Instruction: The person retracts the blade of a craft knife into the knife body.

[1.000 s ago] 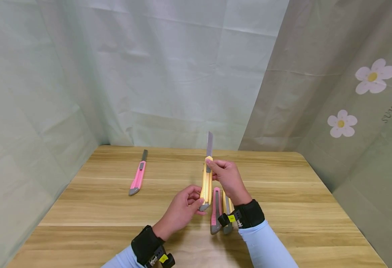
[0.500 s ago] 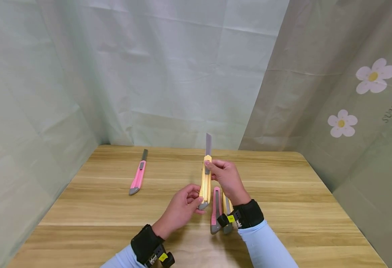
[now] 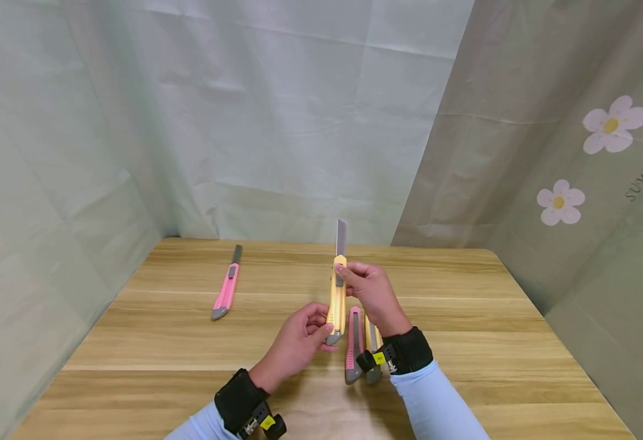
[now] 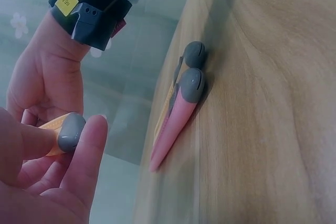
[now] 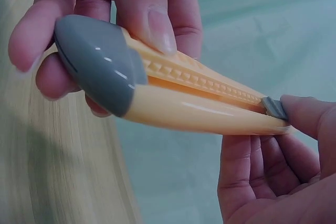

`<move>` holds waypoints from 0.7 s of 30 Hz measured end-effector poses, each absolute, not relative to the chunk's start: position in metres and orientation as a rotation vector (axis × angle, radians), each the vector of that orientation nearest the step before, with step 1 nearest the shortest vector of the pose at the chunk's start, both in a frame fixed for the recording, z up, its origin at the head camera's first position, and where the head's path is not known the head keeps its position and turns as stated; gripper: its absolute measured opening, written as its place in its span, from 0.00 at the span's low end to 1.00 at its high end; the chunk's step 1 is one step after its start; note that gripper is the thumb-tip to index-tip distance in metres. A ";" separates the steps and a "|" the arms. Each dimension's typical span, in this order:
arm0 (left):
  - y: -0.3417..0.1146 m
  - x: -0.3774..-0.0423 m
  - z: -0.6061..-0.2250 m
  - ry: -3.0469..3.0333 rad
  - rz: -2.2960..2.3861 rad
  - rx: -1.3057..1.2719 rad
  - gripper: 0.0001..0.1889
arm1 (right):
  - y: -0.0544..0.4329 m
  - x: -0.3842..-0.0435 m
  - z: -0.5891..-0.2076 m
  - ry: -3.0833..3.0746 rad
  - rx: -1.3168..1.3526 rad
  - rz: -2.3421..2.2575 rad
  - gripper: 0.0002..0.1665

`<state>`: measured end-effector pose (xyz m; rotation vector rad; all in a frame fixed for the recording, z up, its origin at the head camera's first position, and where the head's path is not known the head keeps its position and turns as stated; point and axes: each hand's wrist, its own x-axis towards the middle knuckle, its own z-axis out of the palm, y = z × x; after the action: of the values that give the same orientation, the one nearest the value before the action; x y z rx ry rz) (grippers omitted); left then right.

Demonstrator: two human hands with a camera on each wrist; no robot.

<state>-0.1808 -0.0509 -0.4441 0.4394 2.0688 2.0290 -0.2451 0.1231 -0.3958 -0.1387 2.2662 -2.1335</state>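
Upright above the table, a yellow utility knife [image 3: 335, 311] with a grey end has its long blade [image 3: 341, 238] extended. My left hand [image 3: 299, 341] pinches its grey-capped lower end between thumb and fingers. Higher up, my right hand [image 3: 375, 294] grips the body, thumb on the grey slider [image 5: 274, 108], which sits near the blade end in the right wrist view. Below my right hand lie a pink utility knife [image 3: 354, 342] and a second yellow utility knife [image 3: 374, 374], side by side, no blade seen out. The wrist strap partly covers the second yellow one.
Another pink utility knife [image 3: 227, 290] lies apart on the left of the wooden table [image 3: 151, 342], a dark strip extending from its far end. Pale cloth [image 3: 299, 122] hangs behind the table and along both sides.
The yellow utility knife has shifted slightly left, its blade tip a little lower. Both hands keep their holds, and the other knives stay where they were.
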 end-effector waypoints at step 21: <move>-0.053 -0.182 -0.444 2.069 2.037 0.447 0.14 | 0.122 -0.246 -0.396 2.289 -0.151 -2.117 0.16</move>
<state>-0.1820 -0.0526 -0.4441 0.4469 2.0695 2.0374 -0.2458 0.1220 -0.3964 -0.1507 2.2890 -2.1167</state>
